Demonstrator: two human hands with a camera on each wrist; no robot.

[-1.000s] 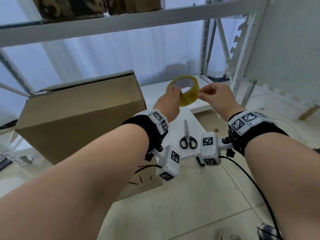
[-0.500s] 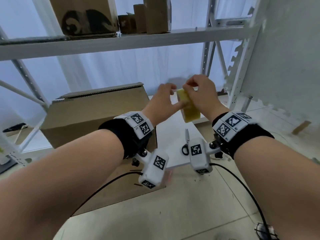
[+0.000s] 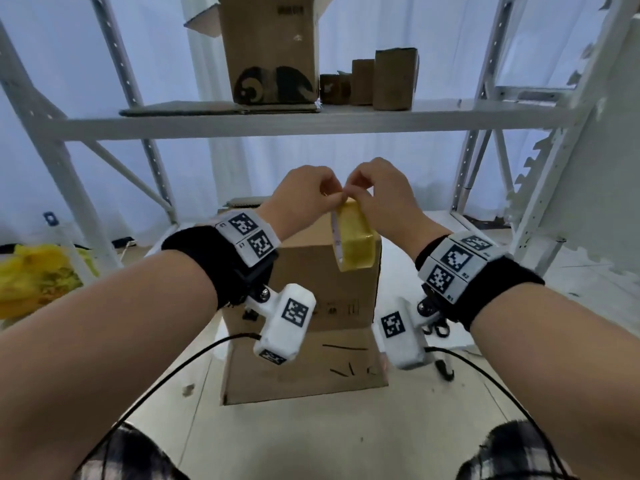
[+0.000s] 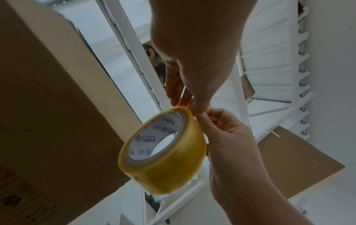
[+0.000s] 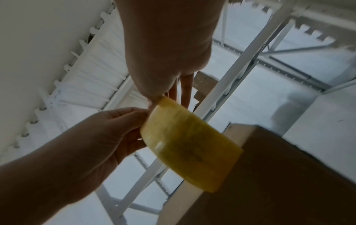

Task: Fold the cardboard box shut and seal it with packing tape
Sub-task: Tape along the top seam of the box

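A yellow packing tape roll hangs edge-on in front of me, above the brown cardboard box. My left hand and right hand meet at the roll's top rim, and both pinch it there with thumb and fingers. The left wrist view shows the roll with its white printed core, the left hand on its upper edge and the right hand pinching beside it. In the right wrist view the roll hides part of the box. No loose tape end is visible.
The box stands on a flat cardboard sheet on the floor. Scissors lie at its right, partly hidden by my wrist. A white metal rack carries several boxes overhead. Yellow plastic lies at the left.
Both hands have lifted the roll and drawn together at its top rim; the roll has turned edge-on. My view has swung up and left, so the box now sits behind the hands.
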